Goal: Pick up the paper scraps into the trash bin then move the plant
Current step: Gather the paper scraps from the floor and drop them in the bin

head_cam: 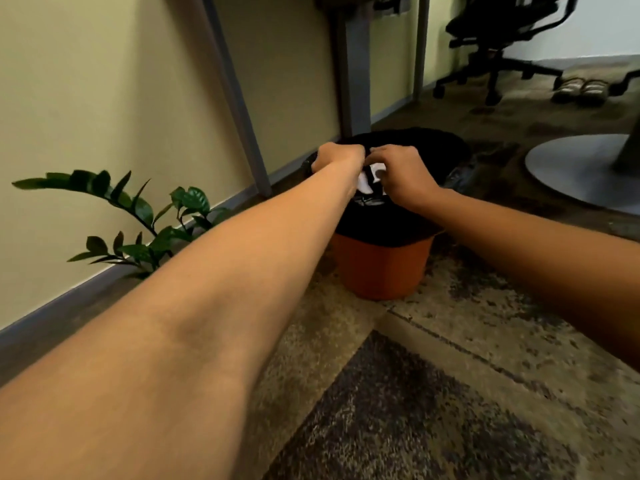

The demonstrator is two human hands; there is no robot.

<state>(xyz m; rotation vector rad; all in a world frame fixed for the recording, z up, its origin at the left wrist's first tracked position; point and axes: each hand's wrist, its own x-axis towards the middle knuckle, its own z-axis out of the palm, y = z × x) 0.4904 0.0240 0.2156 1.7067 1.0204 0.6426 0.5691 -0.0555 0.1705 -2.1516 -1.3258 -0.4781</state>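
Observation:
An orange trash bin (381, 268) lined with a black bag stands on the carpet in the middle of the view. Both my arms reach out over its mouth. My left hand (337, 157) and my right hand (401, 174) are side by side above the bin, fingers curled on white paper scraps (367, 180) that show between them. How much paper each hand holds is hidden by the fingers. The plant (138, 216), with dark green leaves, stands by the wall at the left; my left forearm covers its pot.
Grey desk legs (239, 98) rise behind the bin along the yellow wall. A round metal base (575, 171) lies to the right. A black office chair (502, 36) and a pair of sandals (581, 90) are at the far right. Patterned carpet covers the floor.

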